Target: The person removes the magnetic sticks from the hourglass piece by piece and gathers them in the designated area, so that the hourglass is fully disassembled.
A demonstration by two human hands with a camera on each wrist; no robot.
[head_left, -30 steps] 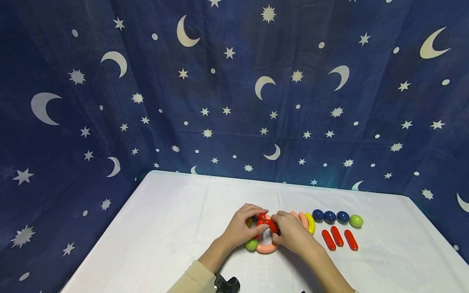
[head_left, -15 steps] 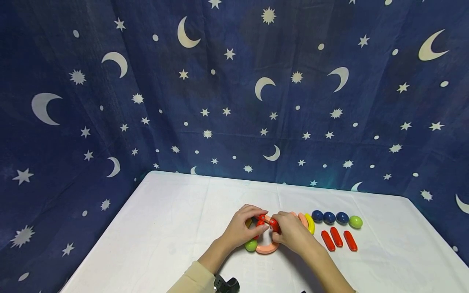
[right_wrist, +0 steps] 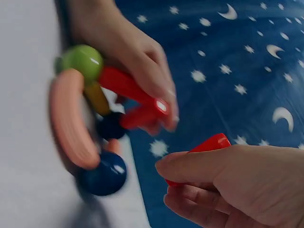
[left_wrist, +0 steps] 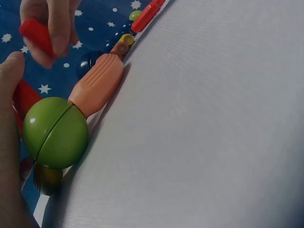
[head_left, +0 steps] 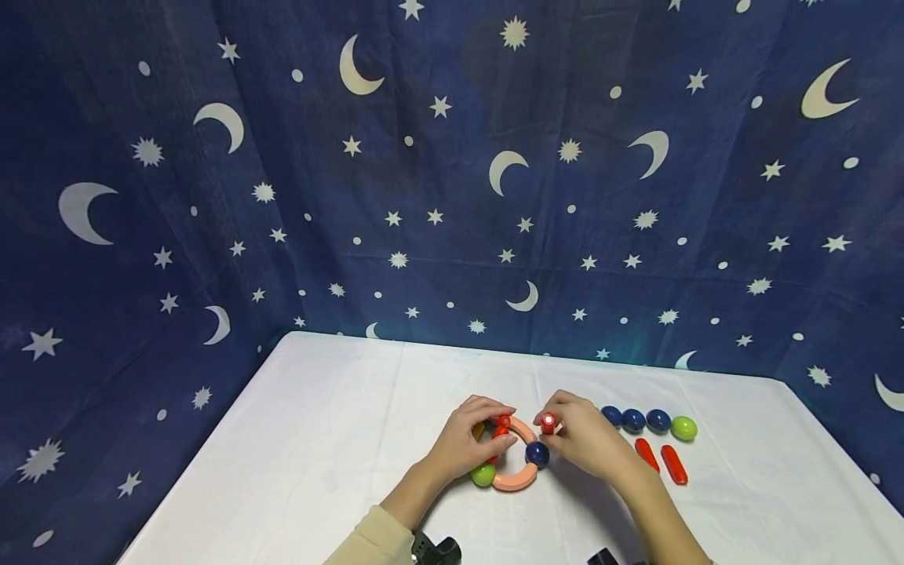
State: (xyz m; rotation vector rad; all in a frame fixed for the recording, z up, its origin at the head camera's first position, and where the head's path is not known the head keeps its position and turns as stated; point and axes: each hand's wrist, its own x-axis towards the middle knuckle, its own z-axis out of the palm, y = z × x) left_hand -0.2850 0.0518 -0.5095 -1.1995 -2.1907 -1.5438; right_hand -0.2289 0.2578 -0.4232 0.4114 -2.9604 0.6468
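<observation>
Toward the table's middle, a ring of magnetic rods and balls lies on the white cloth: peach curved rods (head_left: 515,479), a green ball (left_wrist: 56,133), a blue ball (head_left: 537,454) and a yellow rod (right_wrist: 97,99). My left hand (head_left: 466,435) grips red rods (right_wrist: 124,84) that rise from the ring near the green ball. Two of them meet at a raised tip by the left fingers. To the right, apart from the ring, my right hand (head_left: 582,435) pinches a single red rod (right_wrist: 209,144) between thumb and fingers, its end facing up.
Right of my right hand, several blue balls (head_left: 633,421) and a green ball (head_left: 683,428) stand in a row. Loose red rods (head_left: 674,464) lie in front of them. A starry blue curtain (head_left: 452,180) hangs behind the table (head_left: 339,439).
My right hand has drawn right, away from the left hand's red rods, carrying its red rod. The ring's blue ball has come into sight; the loose curved rods are now covered. My left hand stays.
</observation>
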